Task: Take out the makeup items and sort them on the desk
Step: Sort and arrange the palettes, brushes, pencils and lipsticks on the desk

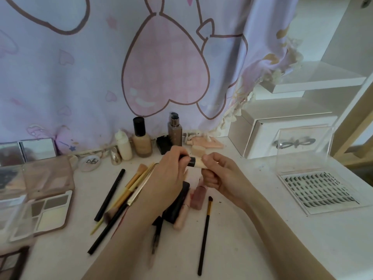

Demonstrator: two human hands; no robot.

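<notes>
Both my hands hold a small cream stick with a black end (pixel 196 161) above the white desk (pixel 252 239). My left hand (pixel 171 170) grips the black end and my right hand (pixel 218 174) pinches the cream end. Below them lie several brushes and pencils (pixel 129 190), a long black brush (pixel 204 235), a pink lip gloss tube (pixel 198 196), a peach tube (pixel 181 217) and a black compact (pixel 177 207). Along the back stand a white bottle (pixel 124 146), a foundation bottle (pixel 141 140) and a brown pump bottle (pixel 175 130).
Open eyeshadow palettes (pixel 46 209) lie at the left, with a round compact (pixel 90 163) behind them. A clear box of false lashes (pixel 319 190) is open at the right, in front of a white drawer box (pixel 282 136). A printed curtain (pixel 141 67) hangs behind.
</notes>
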